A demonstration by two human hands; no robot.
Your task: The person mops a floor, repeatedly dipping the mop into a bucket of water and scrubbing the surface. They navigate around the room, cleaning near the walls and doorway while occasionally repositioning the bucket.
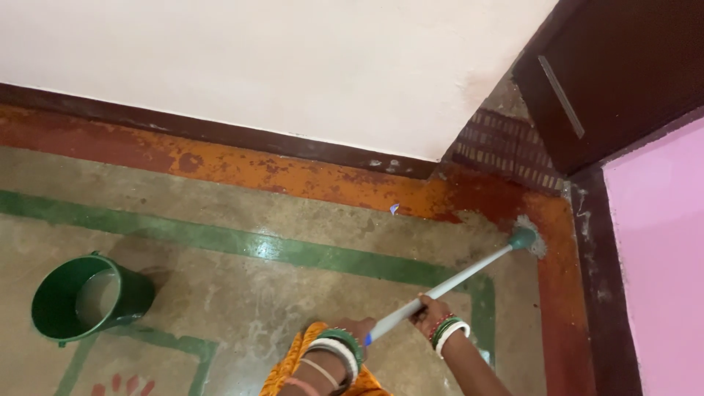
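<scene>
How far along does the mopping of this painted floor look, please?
Done: the middle of the green-bordered painted floor shines wet near the round green plastic bucket. In hand: both hands, left hand and right hand, grip the white-handled mop, its head pressed into the corner by the dark wooden door. Left: the orange strip along the wall looks dull, perhaps unmopped.

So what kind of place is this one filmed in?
Most likely a room corner inside a home: a painted cement floor with green and orange borders, a plastered wall and a dark wooden door. Both hands hold a mop; a green bucket stands nearby.
</scene>
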